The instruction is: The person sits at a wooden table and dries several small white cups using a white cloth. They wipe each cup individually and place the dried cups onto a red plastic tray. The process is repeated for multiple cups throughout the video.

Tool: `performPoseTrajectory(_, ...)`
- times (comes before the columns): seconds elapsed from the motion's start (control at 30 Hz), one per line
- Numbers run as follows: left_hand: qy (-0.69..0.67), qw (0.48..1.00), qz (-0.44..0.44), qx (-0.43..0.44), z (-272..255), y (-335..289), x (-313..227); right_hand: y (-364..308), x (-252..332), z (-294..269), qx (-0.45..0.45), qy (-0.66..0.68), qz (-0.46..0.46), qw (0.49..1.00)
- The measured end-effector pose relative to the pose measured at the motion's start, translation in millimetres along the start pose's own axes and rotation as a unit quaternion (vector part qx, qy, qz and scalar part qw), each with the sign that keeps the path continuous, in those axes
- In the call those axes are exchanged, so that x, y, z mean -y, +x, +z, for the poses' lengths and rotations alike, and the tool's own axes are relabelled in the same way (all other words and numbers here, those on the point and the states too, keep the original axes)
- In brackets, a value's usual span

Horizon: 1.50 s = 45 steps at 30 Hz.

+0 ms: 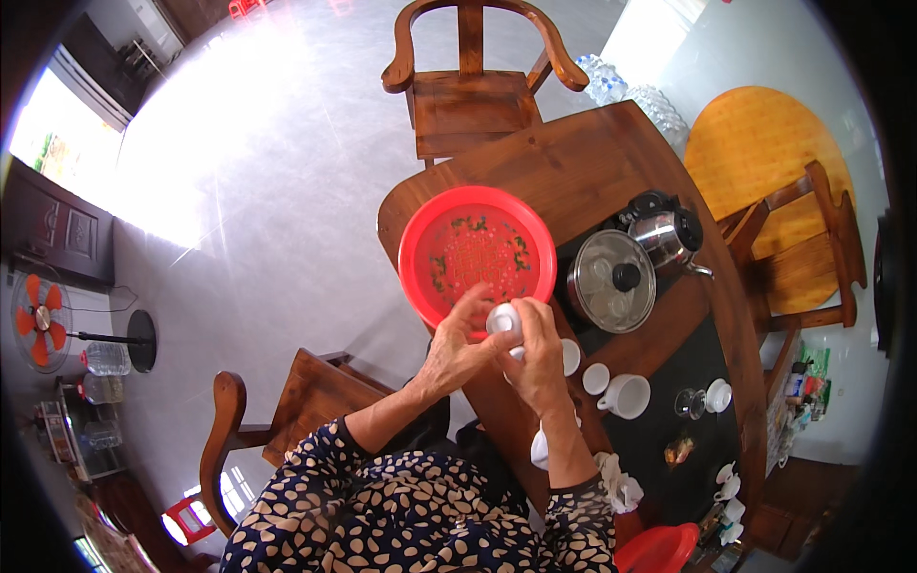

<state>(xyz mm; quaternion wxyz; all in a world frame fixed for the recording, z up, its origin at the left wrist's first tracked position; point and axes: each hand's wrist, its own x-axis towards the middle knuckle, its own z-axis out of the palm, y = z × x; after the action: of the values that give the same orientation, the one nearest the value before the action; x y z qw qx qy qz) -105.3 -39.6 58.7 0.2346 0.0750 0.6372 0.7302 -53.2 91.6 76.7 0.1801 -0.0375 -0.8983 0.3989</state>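
Observation:
A small white cup (504, 321) is held over the near edge of a red plastic basin (411, 282). My right hand (538, 361) is closed on the cup from the right. My left hand (457, 346) bends round the cup's left side, its thumb against it and its fingertips slightly blurred. Water in the basin shows green leaf patterns and pale marks on the bottom. Beside my right hand stand a white cup (570, 357), another small white cup (596, 379) and a white mug-like pitcher (628, 396).
The wooden table (564, 158) carries a glass-lidded pot (594, 296) and a steel kettle (659, 237) at right. A small glass (689, 403), more white cups and crumpled tissue (621, 484) lie nearer. Wooden chairs (470, 100) stand around; a fan (42, 323) is far left.

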Motion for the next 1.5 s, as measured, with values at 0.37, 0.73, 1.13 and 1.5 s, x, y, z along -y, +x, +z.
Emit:
performPoseTrajectory(0.37,0.513,0.811,0.255,-0.122,-36.0,67.6,33.0,106.3,-87.7,75.1,-0.097,0.071,0.081,0.989)
performPoseTrajectory(0.73,0.515,0.808,0.267,-0.103,-40.2,71.7,56.5,136.2,-107.7,120.9,-0.076,-0.033,0.103,0.991)
performPoseTrajectory(1.13,0.487,0.827,0.280,0.037,-41.6,61.3,53.9,137.9,-110.2,122.6,-0.063,-0.074,0.046,0.994)
performPoseTrajectory(1.5,0.519,0.796,0.286,0.121,-34.8,41.1,61.2,100.6,-59.4,36.4,-0.123,-0.051,-0.019,0.991)
